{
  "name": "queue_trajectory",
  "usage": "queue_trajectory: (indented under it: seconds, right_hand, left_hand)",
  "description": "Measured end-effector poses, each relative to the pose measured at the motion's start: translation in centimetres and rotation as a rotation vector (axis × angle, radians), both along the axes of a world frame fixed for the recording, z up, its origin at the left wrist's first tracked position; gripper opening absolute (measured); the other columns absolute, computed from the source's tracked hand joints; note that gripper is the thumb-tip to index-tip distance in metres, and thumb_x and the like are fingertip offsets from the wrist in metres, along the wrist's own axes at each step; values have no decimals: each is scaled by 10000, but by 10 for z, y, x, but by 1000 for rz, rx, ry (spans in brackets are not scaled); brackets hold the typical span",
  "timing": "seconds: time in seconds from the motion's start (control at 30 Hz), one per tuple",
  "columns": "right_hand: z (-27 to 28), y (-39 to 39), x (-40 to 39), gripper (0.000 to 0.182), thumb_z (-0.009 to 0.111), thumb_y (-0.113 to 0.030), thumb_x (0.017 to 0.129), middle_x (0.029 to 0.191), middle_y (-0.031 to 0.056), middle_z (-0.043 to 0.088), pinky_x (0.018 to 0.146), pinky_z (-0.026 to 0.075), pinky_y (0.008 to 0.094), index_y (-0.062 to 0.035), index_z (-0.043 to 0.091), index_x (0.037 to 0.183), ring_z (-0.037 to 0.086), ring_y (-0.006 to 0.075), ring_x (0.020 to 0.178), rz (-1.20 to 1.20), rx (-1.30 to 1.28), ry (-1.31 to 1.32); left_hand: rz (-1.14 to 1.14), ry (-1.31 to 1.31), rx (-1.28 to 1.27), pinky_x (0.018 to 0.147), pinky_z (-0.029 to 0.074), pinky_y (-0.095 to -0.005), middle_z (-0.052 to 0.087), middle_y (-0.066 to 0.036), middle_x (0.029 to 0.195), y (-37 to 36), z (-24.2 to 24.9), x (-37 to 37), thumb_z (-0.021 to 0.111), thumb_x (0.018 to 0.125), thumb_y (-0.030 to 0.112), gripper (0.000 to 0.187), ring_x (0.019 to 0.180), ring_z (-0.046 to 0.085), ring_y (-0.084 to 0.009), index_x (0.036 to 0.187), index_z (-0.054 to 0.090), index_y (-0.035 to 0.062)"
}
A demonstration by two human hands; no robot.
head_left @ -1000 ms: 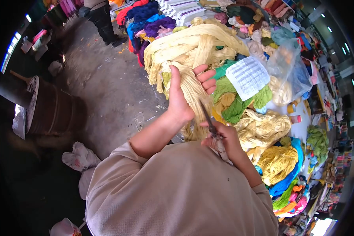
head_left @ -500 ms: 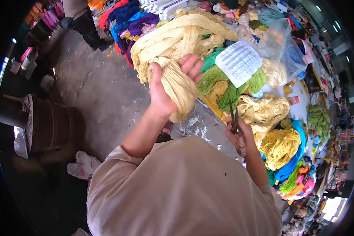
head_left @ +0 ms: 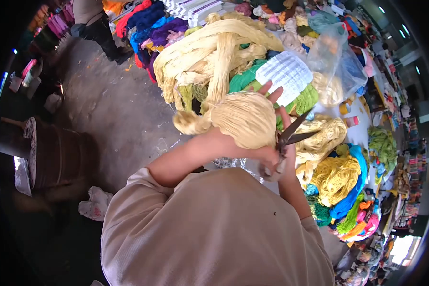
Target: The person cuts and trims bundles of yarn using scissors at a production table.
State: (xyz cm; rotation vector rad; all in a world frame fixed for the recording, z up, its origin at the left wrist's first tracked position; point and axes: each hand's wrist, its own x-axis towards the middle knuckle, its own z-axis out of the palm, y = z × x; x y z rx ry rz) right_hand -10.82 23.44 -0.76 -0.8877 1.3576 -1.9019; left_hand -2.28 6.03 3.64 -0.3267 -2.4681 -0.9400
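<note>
A cream yarn hank [head_left: 245, 119] is bunched across the palm of my left hand [head_left: 243, 147], and its narrower tail hangs off to the left. The fingers of that hand reach up past the hank's far side, spread apart, with the thumb underneath. My right hand [head_left: 285, 167] grips dark metal scissors [head_left: 291, 134] just right of the hank. Their blades are parted and point up and to the right. Behind the hank, a large pile of cream yarn [head_left: 200, 52] drapes over the table's edge.
A printed sheet [head_left: 286, 76] lies on green yarn [head_left: 302, 97]. Further right are gold yarn [head_left: 338, 178], a clear plastic bag [head_left: 336, 59] and small spools [head_left: 351, 121]. A rusty drum [head_left: 59, 152] stands at left, near a white bag [head_left: 95, 202]. Another person [head_left: 93, 24] stands at the upper left.
My left hand has turned and moved right with the yarn hank, which now lies sideways. My right hand has come in close to it, and the scissors' blades have opened.
</note>
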Motion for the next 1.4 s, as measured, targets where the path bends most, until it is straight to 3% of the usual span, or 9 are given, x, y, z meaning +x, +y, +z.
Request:
queue_trajectory:
  seconds: [0.2,0.27,0.4,0.47,0.5,0.57,0.67,1.03,1.4]
  right_hand:
    - [27,19,-13,535,480,-246,1002,1186,151,619,882,574,435,-86,352,1497,652,290,1077,-156,0,-258]
    - [19,26,-22,555,544,-180,967,1212,163,618,953,544,456,-80,361,1482,633,308,1125,-159,-71,-456]
    - [24,16,-36,810,706,-29,852,1415,126,505,1071,418,432,-148,291,1538,499,268,1307,-112,321,-533]
    - [-12,9,-45,582,584,-60,940,1378,116,518,933,514,342,-144,386,1481,497,210,1261,9,264,580]
    - [-15,2,-42,522,561,-88,960,1315,111,546,847,517,300,-118,406,1457,536,180,1149,-61,263,411]
    - [4,-9,-33,490,625,-16,900,1095,53,578,796,524,248,-95,503,1368,562,106,978,-25,74,-242]
    - [12,-13,0,329,564,-116,989,810,16,600,627,476,237,-68,570,1314,568,86,666,60,88,85]
    - [17,-67,42,680,508,-601,967,1034,75,652,787,489,300,-31,517,1337,586,134,865,419,231,-170]
    - [35,-64,35,356,726,-210,894,728,51,654,602,494,286,-36,635,1191,661,113,672,253,93,454]
  left_hand:
    - [227,-114,-289,1218,-20,-483,188,-126,1640,-69,-28,41,694,640,783,1085,1520,74,-364,1484,427,155]
    - [32,140,859,1222,74,-468,145,-130,1649,-60,-35,45,702,589,815,1261,1516,97,-363,1573,240,176]
    - [-120,543,1626,1208,191,-514,212,-183,1611,-70,-20,33,458,676,927,1282,1479,232,-353,1542,213,14]
    - [-278,566,1803,1182,264,-506,344,-207,1541,-58,-3,21,384,815,851,1085,1405,375,-362,1487,313,2]
    - [-305,548,1857,1167,299,-500,444,-208,1472,-56,-4,15,403,909,739,913,1346,451,-361,1449,373,3]
    - [-147,525,1874,1155,330,-489,506,-202,1414,-45,3,4,460,971,604,765,1294,504,-341,1437,399,0]
    - [-37,526,1777,967,465,-394,640,-108,1081,-52,-8,-8,573,1001,354,438,1028,598,-250,1298,518,37]
    - [89,736,1222,1055,378,-440,509,-35,909,-44,21,-16,515,1031,190,99,910,514,-198,1056,520,94]
    - [-154,628,1181,987,411,-472,483,-9,675,-28,27,56,440,1045,402,328,720,502,-176,913,465,103]
